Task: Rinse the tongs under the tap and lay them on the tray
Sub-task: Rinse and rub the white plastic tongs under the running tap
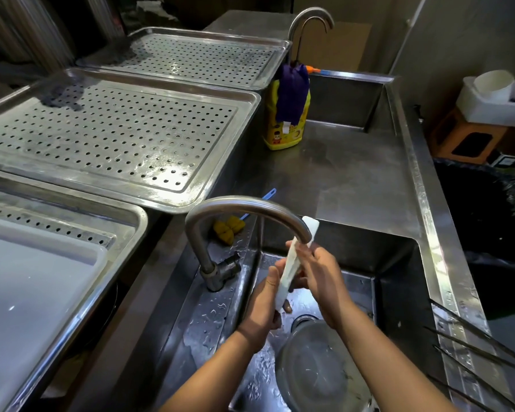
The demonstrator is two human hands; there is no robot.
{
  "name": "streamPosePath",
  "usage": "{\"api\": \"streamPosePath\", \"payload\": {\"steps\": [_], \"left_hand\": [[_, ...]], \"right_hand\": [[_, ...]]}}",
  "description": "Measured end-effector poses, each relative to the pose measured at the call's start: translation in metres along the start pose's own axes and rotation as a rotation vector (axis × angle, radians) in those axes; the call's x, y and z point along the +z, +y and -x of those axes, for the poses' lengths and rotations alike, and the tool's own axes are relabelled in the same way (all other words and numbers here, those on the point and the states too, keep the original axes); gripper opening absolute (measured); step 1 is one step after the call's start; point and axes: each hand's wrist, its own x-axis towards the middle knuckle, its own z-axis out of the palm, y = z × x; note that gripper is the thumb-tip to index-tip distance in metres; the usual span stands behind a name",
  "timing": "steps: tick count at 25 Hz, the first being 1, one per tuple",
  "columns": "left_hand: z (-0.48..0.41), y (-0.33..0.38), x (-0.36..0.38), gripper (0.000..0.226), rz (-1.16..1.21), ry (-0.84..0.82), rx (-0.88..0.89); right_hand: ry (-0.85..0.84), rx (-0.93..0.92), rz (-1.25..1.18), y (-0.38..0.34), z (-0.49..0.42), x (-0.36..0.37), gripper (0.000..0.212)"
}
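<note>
White plastic tongs stand almost upright over the sink, their top end just behind the spout of the curved steel tap. My left hand grips the lower part of the tongs. My right hand wraps around their middle from the right. Whether water runs from the spout I cannot tell. To the left sits a perforated steel tray, bare and wet, with a second perforated tray behind it.
A glass bowl lies in the sink below my hands. A yellow sponge brush rests behind the tap. A yellow detergent bottle with a purple cloth stands on the counter. A white board fills the near-left tray. Dark metal rods cross the right rim.
</note>
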Motion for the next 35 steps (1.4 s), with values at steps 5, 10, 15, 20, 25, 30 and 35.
{"api": "streamPosePath", "payload": {"steps": [5,10,15,20,25,30,35], "left_hand": [[-0.004,0.002,0.001,0.054,-0.037,-0.012,-0.059],[-0.002,0.001,0.016,0.039,0.081,-0.013,-0.208],[-0.018,0.002,0.028,0.014,-0.177,0.235,-0.116],[-0.032,-0.002,0.039,0.026,-0.135,0.238,0.033],[-0.031,-0.006,0.044,0.017,0.215,0.192,-0.166],[-0.039,-0.002,0.037,0.013,0.095,0.275,-0.205],[-0.064,0.026,0.026,0.032,0.242,0.284,-0.246]], "right_hand": [[0.35,-0.133,0.162,0.018,0.02,-0.028,0.019],[0.176,0.148,-0.002,0.034,0.03,-0.018,0.021],[0.263,-0.033,0.488,0.029,0.039,-0.017,0.019],[0.272,-0.055,0.687,0.021,0.049,-0.016,0.034],[0.093,-0.009,0.607,0.041,0.059,-0.021,0.036],[0.127,0.008,0.64,0.046,0.06,-0.026,0.023],[0.064,0.045,0.648,0.04,0.054,-0.02,0.032]]}}
